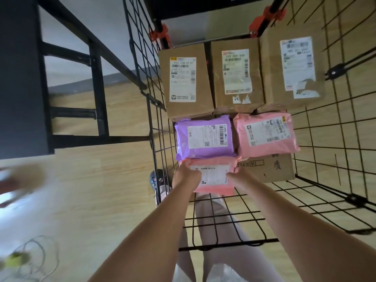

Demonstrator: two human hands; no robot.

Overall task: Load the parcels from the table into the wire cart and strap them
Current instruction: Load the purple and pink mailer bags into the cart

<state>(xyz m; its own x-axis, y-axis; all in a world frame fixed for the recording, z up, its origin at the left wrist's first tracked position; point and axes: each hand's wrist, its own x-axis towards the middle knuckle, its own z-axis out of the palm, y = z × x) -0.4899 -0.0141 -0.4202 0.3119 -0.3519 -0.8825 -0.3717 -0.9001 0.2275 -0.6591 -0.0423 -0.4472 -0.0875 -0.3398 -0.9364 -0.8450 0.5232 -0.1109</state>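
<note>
I look straight down into the black wire cart (317,127). Three brown cardboard boxes (237,74) with white labels fill its far side. In front of them lie a purple mailer bag (203,137) and a pink mailer bag (264,135), the pink one resting on a lower cardboard box (270,167). My left hand (186,176) and my right hand (237,178) both grip a second pink mailer bag (213,180) by its sides, just below the purple one, inside the cart's near left part.
A black table (22,78) with a metal frame stands at the left, over a light wooden floor (91,190). Orange clamps (264,17) sit on the cart's far posts. A thin white cable (38,259) lies on the floor at bottom left. My legs show through the cart's near wall.
</note>
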